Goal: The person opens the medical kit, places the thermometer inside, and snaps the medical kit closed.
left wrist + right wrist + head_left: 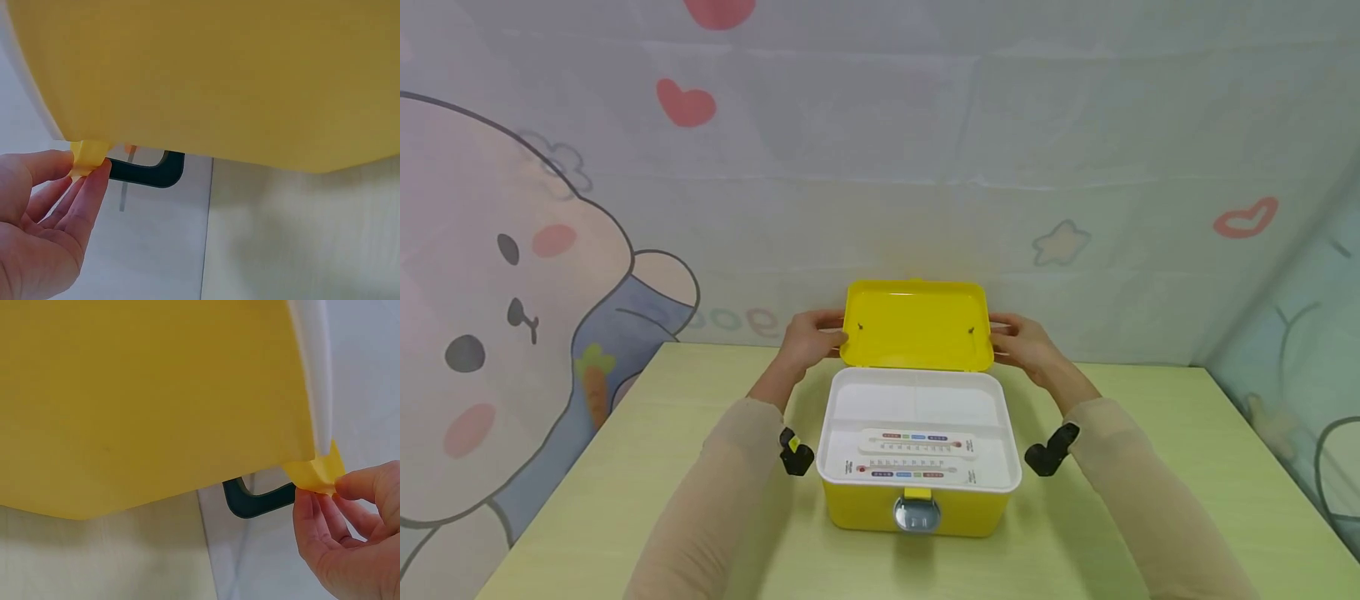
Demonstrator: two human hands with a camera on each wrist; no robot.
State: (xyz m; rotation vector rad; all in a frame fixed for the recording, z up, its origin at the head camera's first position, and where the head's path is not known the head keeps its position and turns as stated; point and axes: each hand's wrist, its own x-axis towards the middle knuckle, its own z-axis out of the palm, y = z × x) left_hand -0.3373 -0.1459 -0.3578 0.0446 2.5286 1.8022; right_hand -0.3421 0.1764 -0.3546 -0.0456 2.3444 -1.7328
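Observation:
A yellow box (865, 507) with a white inner tray (917, 390) stands on the table, its yellow lid (917, 325) raised at the back. Two flat white thermometers (917, 443) with coloured strips lie in the tray's front part. My left hand (811, 337) pinches the lid's left side between thumb and fingers; my right hand (1021, 340) does the same on the right side. In the wrist views, the left hand (53, 225) and right hand (350, 525) each grip a yellow lid corner. A dark green handle (153, 175) shows behind the lid.
A clear round latch (917, 514) is on the box's front. Behind the pale table (700, 467) hangs a light cloth (880, 150) printed with a cartoon animal, hearts and stars. Black wrist mounts (796, 454) sit on either side of the box.

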